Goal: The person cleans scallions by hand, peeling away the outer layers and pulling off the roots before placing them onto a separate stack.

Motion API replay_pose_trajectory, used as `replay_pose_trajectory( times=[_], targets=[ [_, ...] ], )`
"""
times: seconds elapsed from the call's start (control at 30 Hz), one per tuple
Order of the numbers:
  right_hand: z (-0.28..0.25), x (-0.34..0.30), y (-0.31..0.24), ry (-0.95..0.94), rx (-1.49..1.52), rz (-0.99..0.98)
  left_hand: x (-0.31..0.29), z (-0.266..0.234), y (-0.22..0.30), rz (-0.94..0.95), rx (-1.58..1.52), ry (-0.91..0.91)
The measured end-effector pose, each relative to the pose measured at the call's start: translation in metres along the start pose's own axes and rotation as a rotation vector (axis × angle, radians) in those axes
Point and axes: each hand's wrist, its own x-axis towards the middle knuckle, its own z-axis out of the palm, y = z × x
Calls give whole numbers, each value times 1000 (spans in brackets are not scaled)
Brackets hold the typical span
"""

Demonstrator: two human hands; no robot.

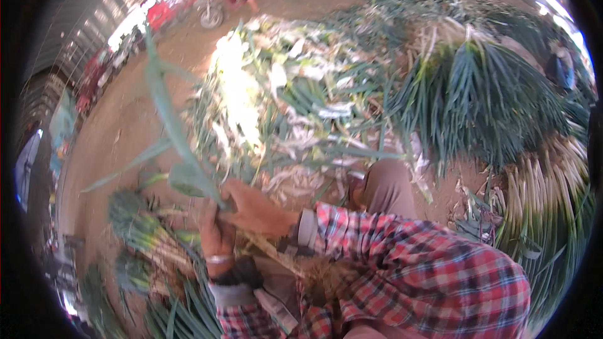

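Observation:
A long green onion (179, 138) slants across in front of me, its broad green leaves fanned out to the upper left. The pale lower stalk (273, 252) runs down toward my lap, where brown roots (330, 279) show, slightly blurred. My left hand (215, 233) is closed round the onion from below, with a light band at its wrist. Close against it, my right hand (254, 209) is also closed on the onion, at the base of the leaves. The exact grip of the right fingertips is partly hidden.
A large heap of peeled leaves and husks (301, 94) lies ahead. Bundled green onions (477, 94) are piled at the right, with more pale stalks (546, 188) nearer. Smaller bunches (141, 220) lie at left on the dirt floor (119, 132). A person and a wheel (211, 17) appear far back.

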Motion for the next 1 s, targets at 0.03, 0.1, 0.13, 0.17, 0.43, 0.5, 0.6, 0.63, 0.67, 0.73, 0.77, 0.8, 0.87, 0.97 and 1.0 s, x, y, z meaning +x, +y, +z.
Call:
replay_pose_trajectory(
  times=[0.03,0.1,0.13,0.17,0.43,0.5,0.6,0.63,0.67,0.73,0.77,0.8,0.87,0.97,1.0],
  targets=[
    [3,5,-1,-39,15,94,1,-15,3,-4,6,39],
    [-2,13,4,-86,30,220,6,-14,3,48,158,-109],
    [0,21,-1,-182,173,232,3,-16,10,46,166,-75],
    [0,27,-2,-274,310,251,0,-16,11,14,59,-31],
    [24,17,13,-505,342,442,10,-52,-4,240,536,186],
    [24,3,18,-512,131,319,-1,-29,4,139,256,225],
    [-17,-17,16,-709,290,533,-14,-35,17,125,-6,251],
    [-39,-27,29,-766,302,607,-15,-46,20,132,-5,267],
    [-57,-33,12,-701,404,674,-19,-65,24,150,106,327],
    [-101,-68,39,-544,488,637,-16,-94,27,232,82,448],
    [-127,-76,48,-430,637,716,-14,-93,29,235,78,450],
    [-152,-75,59,-296,630,826,-14,-90,31,204,21,457],
    [-159,-60,79,-349,-203,803,-15,-86,31,155,-63,413],
    [-107,-49,87,-216,-381,574,-27,-44,28,131,-7,376],
    [-81,-39,74,-300,-160,540,-28,-34,28,114,-37,362]
  ],
)
